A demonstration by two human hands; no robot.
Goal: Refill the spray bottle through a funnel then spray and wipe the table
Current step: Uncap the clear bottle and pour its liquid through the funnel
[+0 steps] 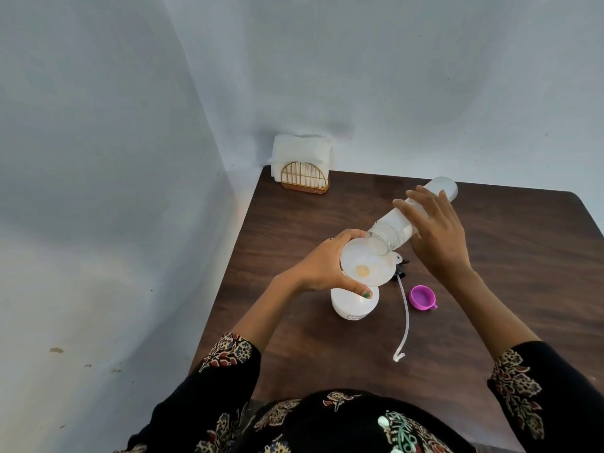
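Refilling underway: right hand (434, 237), fingers wrapped round the clear water bottle (411, 217), is tipping it into the white funnel (362, 266), which left hand (327, 269) is gripping atop the spray bottle (354, 305); spraying, wiping outstanding.

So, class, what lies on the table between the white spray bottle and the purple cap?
In the head view, the thin dip tube lies between spray bottle and cap.

Soft, even, rather dim daylight is seen, with a cool bluish cast on the walls (392, 76). Faint shadows are cast on the table (490, 256). Wide-angle bending is noticed at the edges; detail is slightly soft.
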